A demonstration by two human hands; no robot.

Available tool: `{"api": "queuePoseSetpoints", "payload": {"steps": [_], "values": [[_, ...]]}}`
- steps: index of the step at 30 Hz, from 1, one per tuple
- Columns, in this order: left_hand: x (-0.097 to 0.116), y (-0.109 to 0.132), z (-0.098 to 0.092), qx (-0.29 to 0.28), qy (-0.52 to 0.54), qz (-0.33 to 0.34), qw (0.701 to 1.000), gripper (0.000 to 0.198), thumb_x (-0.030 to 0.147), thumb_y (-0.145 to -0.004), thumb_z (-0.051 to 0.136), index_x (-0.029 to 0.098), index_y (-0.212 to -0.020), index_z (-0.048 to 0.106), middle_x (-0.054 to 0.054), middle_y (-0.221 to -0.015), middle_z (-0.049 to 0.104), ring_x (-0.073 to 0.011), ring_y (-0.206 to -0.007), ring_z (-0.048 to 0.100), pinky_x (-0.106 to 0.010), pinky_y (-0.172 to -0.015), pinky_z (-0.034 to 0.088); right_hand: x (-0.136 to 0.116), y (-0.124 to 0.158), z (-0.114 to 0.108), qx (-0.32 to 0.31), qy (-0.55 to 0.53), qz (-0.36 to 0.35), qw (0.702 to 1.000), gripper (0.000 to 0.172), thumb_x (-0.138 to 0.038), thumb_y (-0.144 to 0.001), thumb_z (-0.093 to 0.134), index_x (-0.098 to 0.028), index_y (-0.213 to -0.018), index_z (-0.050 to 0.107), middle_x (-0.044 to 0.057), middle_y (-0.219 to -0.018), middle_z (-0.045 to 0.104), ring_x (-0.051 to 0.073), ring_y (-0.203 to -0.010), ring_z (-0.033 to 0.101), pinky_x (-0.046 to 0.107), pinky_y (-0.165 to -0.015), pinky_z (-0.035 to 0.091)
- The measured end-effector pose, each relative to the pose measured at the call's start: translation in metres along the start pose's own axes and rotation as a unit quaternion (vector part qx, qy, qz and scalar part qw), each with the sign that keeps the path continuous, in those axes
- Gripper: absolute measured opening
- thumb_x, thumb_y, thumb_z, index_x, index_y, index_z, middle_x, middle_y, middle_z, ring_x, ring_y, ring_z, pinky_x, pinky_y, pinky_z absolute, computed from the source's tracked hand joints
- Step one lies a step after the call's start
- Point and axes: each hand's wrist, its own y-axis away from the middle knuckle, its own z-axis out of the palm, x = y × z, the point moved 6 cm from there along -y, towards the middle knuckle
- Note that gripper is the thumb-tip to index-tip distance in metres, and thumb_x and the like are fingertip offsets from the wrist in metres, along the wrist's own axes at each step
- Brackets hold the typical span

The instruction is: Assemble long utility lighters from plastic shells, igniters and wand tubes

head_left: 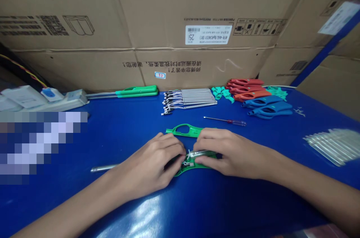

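Low in the middle, a green lighter casing half (pixel 184 170) lies open between my hands, with white wires and small parts inside. My left hand (pixel 164 159) is closed around its left end, thumb and fingertips close to the wires. A clear gas tank (pixel 199 153) is gripped between the thumb and fingers of my right hand (pixel 227 151), over the casing; its right end is hidden. Leftward from under my left hand runs a metal lighter tube (pixel 103 169). Behind my hands lies the other green casing half (pixel 192 131), partly covered by the right fingers.
Behind lie a screwdriver (pixel 225 120), several wired metal tubes (pixel 197 97), teal plastic pieces (pixel 222 93), red casings (pixel 244 85) and blue casings (pixel 270 108). Clear gas tanks (pixel 334 145) lie right; green lighters (pixel 137 91) and a power strip (pixel 73 99) left. A cardboard box (pixel 157 12) walls the back.
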Motion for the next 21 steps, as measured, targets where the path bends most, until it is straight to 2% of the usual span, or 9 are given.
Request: {"api": "queuePoseSetpoints", "payload": {"steps": [7,21], "values": [[0.0010,0.0001,0.0010,-0.007,-0.004,0.003,1.000,0.018,0.017,-0.097,0.047,0.017,-0.091,0.064,-0.002,-0.091,0.066,-0.0190,-0.088,0.060,-0.036,-0.086,0.046,-0.0033,0.0000,0.0021,-0.011,0.015,-0.006,1.000,0.013,-0.022,-0.095,0.058,-0.014,-0.093,0.069,0.006,-0.092,0.063,0.016,-0.085,0.057,0.028,-0.077,0.046],[0.0010,0.0001,0.0023,-0.006,-0.007,0.013,1.000,0.019,0.015,-0.097,0.046,0.017,-0.089,0.063,-0.002,-0.090,0.066,-0.0185,-0.087,0.060,-0.036,-0.086,0.043,-0.0010,0.0001,0.0055,0.015,-0.005,-0.022,1.000,0.013,-0.021,-0.094,0.060,-0.012,-0.093,0.069,0.006,-0.090,0.062,0.016,-0.084,0.058,0.027,-0.077,0.046]]}}
